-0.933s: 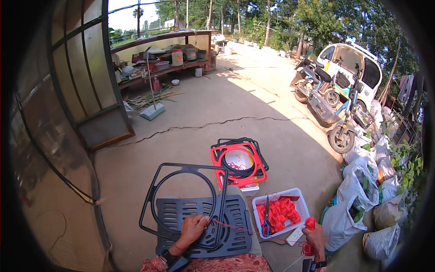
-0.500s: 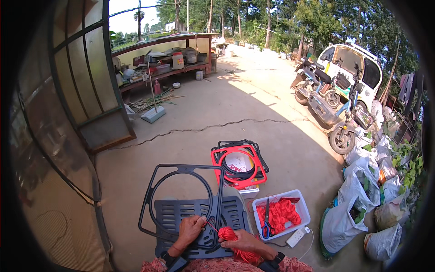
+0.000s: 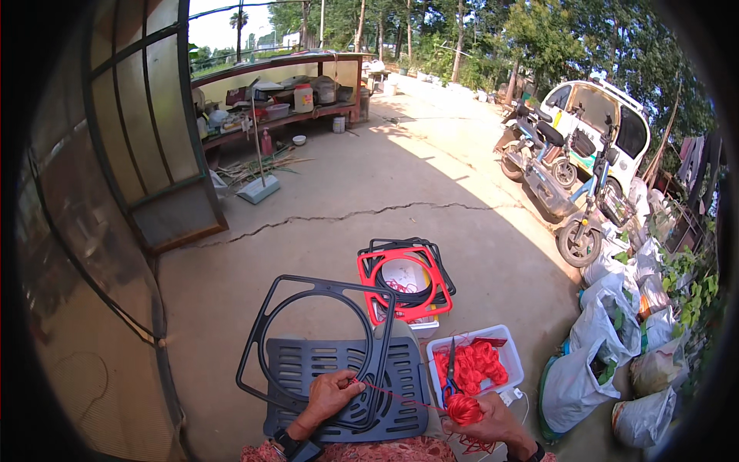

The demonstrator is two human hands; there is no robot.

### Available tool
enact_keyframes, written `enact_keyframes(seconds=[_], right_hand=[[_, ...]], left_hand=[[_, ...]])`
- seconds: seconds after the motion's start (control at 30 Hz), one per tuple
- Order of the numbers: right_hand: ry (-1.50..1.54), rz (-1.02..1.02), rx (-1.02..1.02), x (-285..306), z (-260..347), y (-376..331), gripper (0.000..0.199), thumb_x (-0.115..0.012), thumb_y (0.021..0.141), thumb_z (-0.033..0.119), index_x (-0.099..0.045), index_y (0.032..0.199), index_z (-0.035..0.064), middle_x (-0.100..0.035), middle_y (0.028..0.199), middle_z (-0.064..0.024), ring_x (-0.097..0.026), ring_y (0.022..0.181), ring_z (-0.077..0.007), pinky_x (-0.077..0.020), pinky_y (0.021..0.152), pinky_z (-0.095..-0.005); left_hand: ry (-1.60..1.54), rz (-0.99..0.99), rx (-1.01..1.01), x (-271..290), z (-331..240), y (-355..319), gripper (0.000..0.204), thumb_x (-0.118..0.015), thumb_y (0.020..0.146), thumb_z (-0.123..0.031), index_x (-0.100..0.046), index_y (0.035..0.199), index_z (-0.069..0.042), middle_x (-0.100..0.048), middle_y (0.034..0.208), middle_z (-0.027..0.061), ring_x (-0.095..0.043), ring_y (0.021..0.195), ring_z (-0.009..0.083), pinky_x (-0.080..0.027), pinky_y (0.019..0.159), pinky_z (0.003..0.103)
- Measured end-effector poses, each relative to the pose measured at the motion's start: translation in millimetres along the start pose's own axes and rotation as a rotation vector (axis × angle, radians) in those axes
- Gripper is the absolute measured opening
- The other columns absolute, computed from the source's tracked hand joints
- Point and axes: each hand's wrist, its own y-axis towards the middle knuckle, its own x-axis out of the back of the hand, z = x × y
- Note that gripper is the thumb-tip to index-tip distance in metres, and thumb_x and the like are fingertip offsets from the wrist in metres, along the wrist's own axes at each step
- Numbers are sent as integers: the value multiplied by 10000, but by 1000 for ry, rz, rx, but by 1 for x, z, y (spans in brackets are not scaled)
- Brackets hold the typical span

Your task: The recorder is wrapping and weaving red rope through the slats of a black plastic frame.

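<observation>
Left hand [image 3: 329, 391] pinching (fingers curled); right hand [image 3: 493, 420] clenched.

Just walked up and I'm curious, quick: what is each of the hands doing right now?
Left hand: closed, fingers pinching the red string against the black plastic frame.
Right hand: closed around a ball of red string.

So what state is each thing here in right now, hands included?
Left hand: resting on the black frame, pinching red cord.
Right hand: closed around a ball of red cord.
Black frame: lying flat on a slatted seat.
White tub: open, holding red cord and scissors.
Red frame: stacked over black ones.
</observation>
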Motion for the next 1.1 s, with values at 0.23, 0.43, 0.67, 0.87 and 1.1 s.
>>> enact_keyframes(seconds=[0.23, 0.43, 0.67, 0.87, 1.1], right_hand=[[-194, -98, 539, 25, 71, 52, 351, -831, 773, 219, -694, 1028, 21, -684, 736, -90, -663, 632, -185, -511, 611, -293], [-24, -107, 712, -7, 109, 127, 312, -836, 758, 241, -674, 923, 32, -645, 695, -62, -617, 610, -190, -476, 596, -315], [1, 43, 577, -26, 135, 200, 352, -777, 816, 246, -666, 1058, 16, -643, 726, -89, -584, 623, -167, -480, 617, -306], [-275, 255, 544, -38, 144, 239, 646, -666, 837, 403, -444, 1317, 32, -632, 1037, -224, -643, 946, -334, -498, 826, -407], [-535, 379, 600, -29, 133, 240, 398, -595, 811, 172, -501, 1159, 4, -642, 888, -205, -633, 818, -376, -495, 740, -447]], left_hand=[[116, -36, -46, -5, 5, 1, 335, -763, 811, -383, -740, 954, -80, -707, 707, 76, -686, 655, 188, -512, 632, 310], [262, -109, -179, -7, -4, -4, 377, -715, 827, -481, -703, 813, -104, -655, 642, 107, -657, 611, 329, -484, 558, 444], [220, -253, -282, -15, 2, -19, 319, -672, 891, -410, -705, 793, -108, -612, 567, 120, -627, 532, 342, -469, 505, 457], [178, -315, -306, -15, 1, -20, 280, -633, 928, -301, -687, 742, -98, -594, 537, 115, -610, 492, 333, -462, 467, 444], [134, -313, -289, -10, -4, -17, 247, -642, 921, -264, -697, 758, -87, -591, 577, 139, -606, 535, 340, -438, 489, 435]])
